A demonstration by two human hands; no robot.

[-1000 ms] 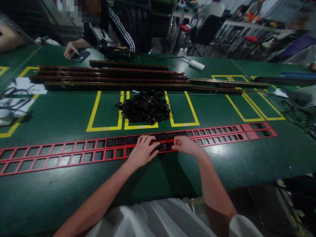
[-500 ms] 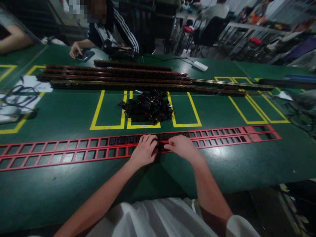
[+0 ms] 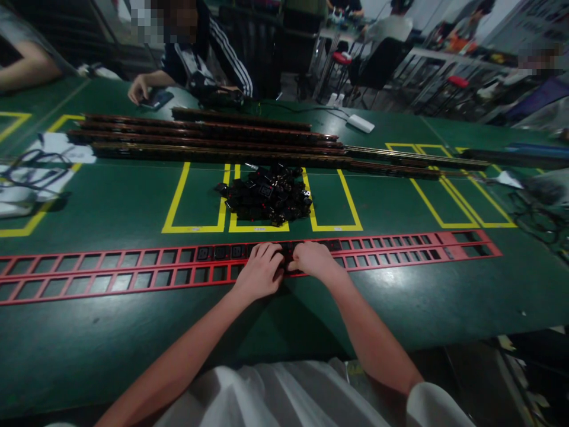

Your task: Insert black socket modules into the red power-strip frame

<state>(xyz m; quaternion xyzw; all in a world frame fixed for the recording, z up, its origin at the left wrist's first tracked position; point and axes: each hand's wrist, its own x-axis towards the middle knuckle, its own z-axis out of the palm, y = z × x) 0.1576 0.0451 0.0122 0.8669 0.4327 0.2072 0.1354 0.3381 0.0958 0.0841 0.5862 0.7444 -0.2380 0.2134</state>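
Observation:
Two long red frames (image 3: 382, 252) with rows of rectangular cut-outs lie side by side across the green table (image 3: 133, 332). Black sockets (image 3: 220, 252) fill several slots of the far frame near the middle. My left hand (image 3: 260, 271) rests on the near frame, its fingers bent and pressed together over the slots. My right hand (image 3: 313, 260) is curled right beside it, fingertips pressing on a black socket (image 3: 287, 265) between the two hands. What lies under the fingers is hidden. A heap of loose black sockets (image 3: 267, 196) lies just beyond the frames.
Long dark strips (image 3: 208, 139) are stacked across the far side. Yellow tape boxes (image 3: 195, 228) mark the table. Cables on white paper (image 3: 31, 172) lie at left, a white adapter (image 3: 361, 123) at the back. A seated person's hand (image 3: 138, 92) rests on a phone opposite.
My right hand has slid left along the frame until it sits against my left hand. The left hand has stayed in place.

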